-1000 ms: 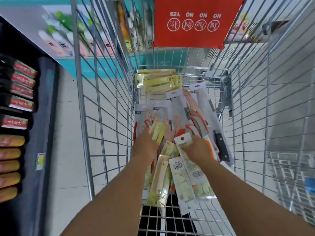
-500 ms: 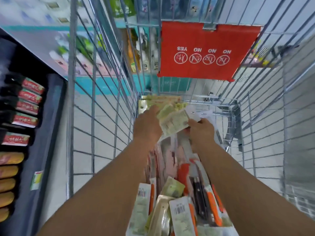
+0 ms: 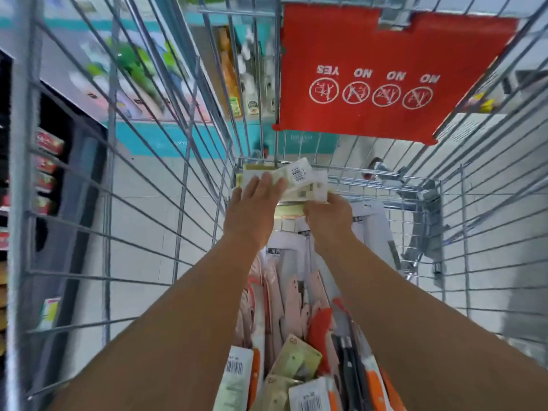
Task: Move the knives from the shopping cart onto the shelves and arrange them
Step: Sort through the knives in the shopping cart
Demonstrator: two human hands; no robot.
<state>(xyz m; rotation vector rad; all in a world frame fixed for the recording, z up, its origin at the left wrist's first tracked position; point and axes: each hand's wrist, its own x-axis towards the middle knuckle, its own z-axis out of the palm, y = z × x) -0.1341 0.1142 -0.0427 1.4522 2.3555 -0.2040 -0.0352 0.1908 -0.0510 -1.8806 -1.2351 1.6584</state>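
A shop aisle with pale floor tiles (image 3: 142,209) runs beneath a wire shopping cart (image 3: 178,161), seen from the head camera looking down into its basket. On the left stands a dark shelf unit (image 3: 74,185) holding red-labelled packets (image 3: 49,142). A red plastic seat flap (image 3: 382,75), printed with 4 round symbols and the words YES and NO upside down, hangs at the far end of the cart.

2 bare arms reach forward into the basket. The left hand (image 3: 255,207) lies with fingers straight and together, flat on top of a small stack of pale yellow-green knife packs (image 3: 296,180) at the far end of the cart. The right hand (image 3: 329,216) is just beside it, its fingers curled under the near edge of the same stack, gripping it; the fingertips are hidden. Whether the stack is lifted off the packs below cannot be told.

More packaged knives (image 3: 293,301) lie heaped along the cart floor under the forearms: pink-handled ones in the middle, orange-handled knives (image 3: 375,387) and black-handled knives (image 3: 347,360) nearer, with barcoded cards (image 3: 234,366) at the near edge.
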